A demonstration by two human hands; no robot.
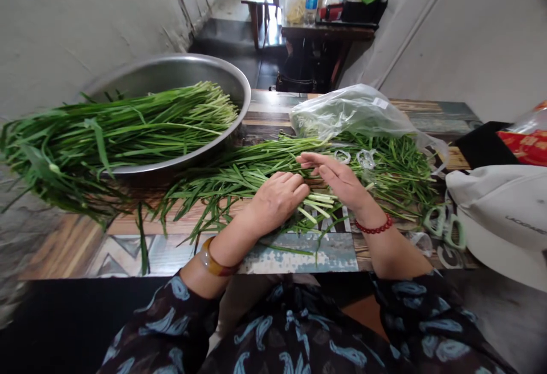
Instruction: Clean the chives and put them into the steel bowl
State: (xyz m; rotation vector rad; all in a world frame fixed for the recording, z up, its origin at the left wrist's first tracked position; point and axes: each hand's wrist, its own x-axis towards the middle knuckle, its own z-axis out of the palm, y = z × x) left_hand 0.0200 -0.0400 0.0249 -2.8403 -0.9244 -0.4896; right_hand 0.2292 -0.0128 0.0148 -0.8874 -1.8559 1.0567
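Nearest the camera, a dark paisley-print blouse is worn. An amber-toned bangle is worn on the left wrist, a red beaded bracelet on the right. By the left hand, a bunch of garlic chives is gripped under curled fingers on the patchwork-patterned tabletop, its pale stem ends stuck out to the right and green leaves spread leftward. The right hand is held open, fingers extended, just above the stems; whether any are touched cannot be told. At the right, pale-green-handled scissors are laid beside a pale cap. Beyond the right hand, loose chives are strewn, partly covered by a clear plastic bag. At the left, a steel basin is heaped with chives, their leaves draped over its rim. Farther off, a water bottle is stood on a second table.
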